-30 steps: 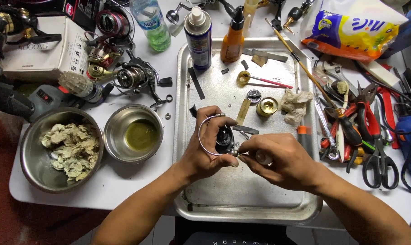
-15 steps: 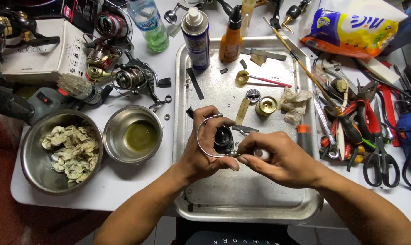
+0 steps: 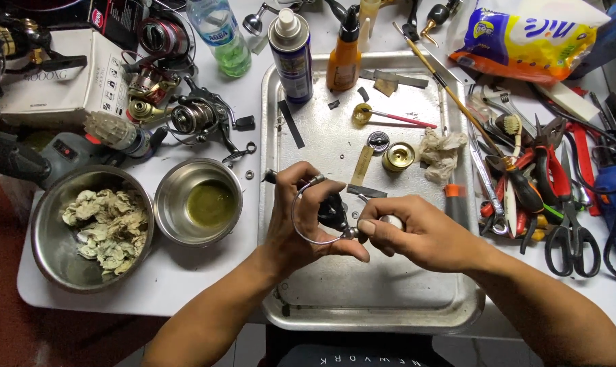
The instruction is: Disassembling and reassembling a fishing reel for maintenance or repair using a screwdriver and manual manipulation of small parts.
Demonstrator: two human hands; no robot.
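Observation:
My left hand (image 3: 296,219) grips a black fishing reel rotor (image 3: 331,211) with a wire bail arm looping round it, held just above the metal tray (image 3: 389,292). My right hand (image 3: 417,231) meets it from the right, its fingertips pinching a small part at the rotor's lower right end, with something white tucked in its fingers. Both hands hover over the tray's middle. On the tray beyond them lie a brass spool cap (image 3: 398,156), a small round black part (image 3: 378,141), a brass strip and a crumpled rag (image 3: 441,152).
Left of the tray stand a steel bowl of greenish liquid (image 3: 198,202) and a bigger bowl of dirty rags (image 3: 90,228). Spinning reels (image 3: 196,117), a spray can (image 3: 291,54), an orange bottle (image 3: 343,54) and a green bottle sit behind. Pliers, scissors (image 3: 572,234) and screwdrivers crowd the right side.
Both hands have stayed over the tray with the rotor. The left fingers shifted slightly round the bail wire and the right hand's pinch moved a little.

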